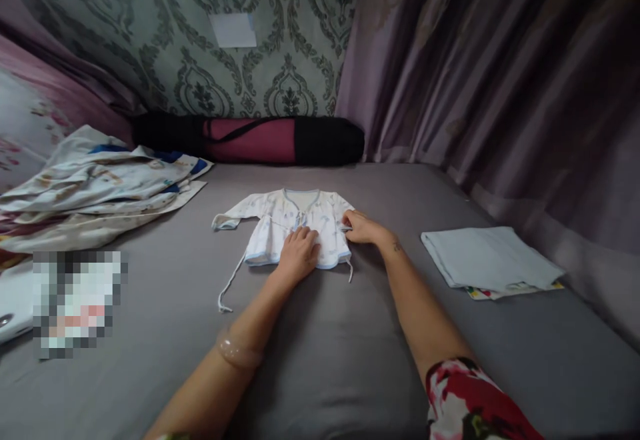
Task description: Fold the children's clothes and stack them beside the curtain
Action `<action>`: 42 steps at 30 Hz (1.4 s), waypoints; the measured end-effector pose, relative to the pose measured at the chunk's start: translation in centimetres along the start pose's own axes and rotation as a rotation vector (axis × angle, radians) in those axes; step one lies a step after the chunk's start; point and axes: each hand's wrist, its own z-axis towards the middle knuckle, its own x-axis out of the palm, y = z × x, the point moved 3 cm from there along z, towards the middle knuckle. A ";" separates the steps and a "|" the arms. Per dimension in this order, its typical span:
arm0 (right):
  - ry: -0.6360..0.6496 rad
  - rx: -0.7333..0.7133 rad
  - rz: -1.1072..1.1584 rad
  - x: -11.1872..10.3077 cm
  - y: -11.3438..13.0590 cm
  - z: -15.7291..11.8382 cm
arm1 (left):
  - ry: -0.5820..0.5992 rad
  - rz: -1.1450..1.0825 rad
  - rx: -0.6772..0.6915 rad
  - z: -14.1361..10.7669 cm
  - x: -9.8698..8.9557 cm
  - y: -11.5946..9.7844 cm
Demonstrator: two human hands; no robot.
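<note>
A small white baby shirt [267, 233] with blue trim and a faint print lies spread on the grey bed sheet [320, 333]. Its left sleeve reaches out to the side, and string ties hang from both lower edges. My left hand [299, 252] rests flat on the shirt's front, fingers stretched toward the neck. At the shirt's right side, my right hand [361, 227] pinches the end of the right sleeve, which lies close to the body of the shirt. Part of that sleeve is hidden by the fingers.
Folded pale cloth [487, 257] lies at the right, over a patterned piece. A rumpled pile of printed fabric [110, 187] sits at the left, with a blurred item [80, 303] in front. A long black and maroon bag [255, 140] lies along the wall beside purple curtains [420, 60].
</note>
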 end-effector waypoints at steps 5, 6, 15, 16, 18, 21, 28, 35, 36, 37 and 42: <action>-0.066 -0.007 0.241 -1.2 -2.2 0.4 | -0.137 -0.061 0.053 -0.2 1.3 1.1; -0.105 0.017 0.330 -1.6 -2.9 0.4 | -0.162 -0.073 0.061 -0.2 1.5 1.3; -0.687 0.595 0.873 -1.6 -9.9 -0.4 | -0.352 -0.144 0.092 -0.6 1.6 1.8; -0.678 0.596 0.828 -1.4 -10.2 -0.3 | -0.353 -0.145 0.093 -0.7 1.5 1.8; -0.663 0.562 0.694 -1.2 -10.4 0.1 | -0.355 -0.138 0.090 -0.8 1.5 1.7; -0.643 0.506 0.469 -1.1 -10.0 0.5 | -0.353 -0.120 0.088 -0.9 1.4 1.5; -0.581 0.510 0.019 -1.0 -8.8 -0.8 | -0.311 -0.043 0.093 -1.2 1.6 1.4; -0.537 0.455 -0.234 -1.0 -5.6 -0.7 | -0.314 -0.048 0.058 -1.1 1.7 1.2; -0.489 0.392 -0.227 -0.9 -4.8 0.1 | -0.316 -0.048 0.058 -1.1 1.7 1.2; -0.426 0.331 -0.212 -0.8 -4.0 0.9 | -0.319 -0.047 0.059 -1.1 1.7 1.1; -0.164 0.184 -0.153 0.2 -1.6 4.4 | -0.349 -0.055 0.060 -1.1 1.8 1.1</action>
